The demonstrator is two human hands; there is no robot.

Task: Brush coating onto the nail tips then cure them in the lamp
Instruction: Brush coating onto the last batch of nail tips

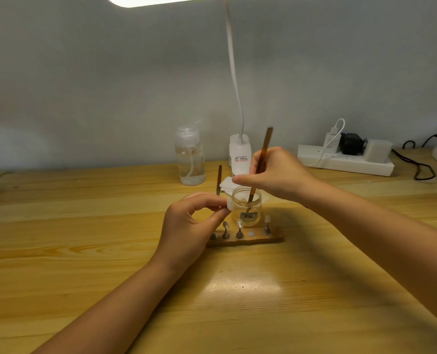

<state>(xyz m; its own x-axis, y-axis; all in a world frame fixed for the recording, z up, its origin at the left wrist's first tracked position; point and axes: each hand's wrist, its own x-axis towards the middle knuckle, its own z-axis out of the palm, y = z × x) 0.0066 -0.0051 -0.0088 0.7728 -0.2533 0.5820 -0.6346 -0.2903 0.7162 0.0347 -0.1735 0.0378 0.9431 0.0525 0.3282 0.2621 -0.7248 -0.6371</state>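
Note:
My right hand (276, 172) grips a brown brush (264, 146), its tip dipped inside a small clear jar (246, 206) at the table's middle. My left hand (189, 223) pinches a clear nail tip (229, 205) between thumb and fingers, just left of the jar's rim. In front of the jar lies a wooden holder bar (245, 238) with several metal stands; some carry nail tips, and one white pad on it is bare.
A second brush (219, 180) leans behind the jar beside white pads (227, 186). A clear pump bottle (190, 157) and a white desk lamp base (240, 152) stand near the wall. A power strip (345, 162) with plugs sits at the back right.

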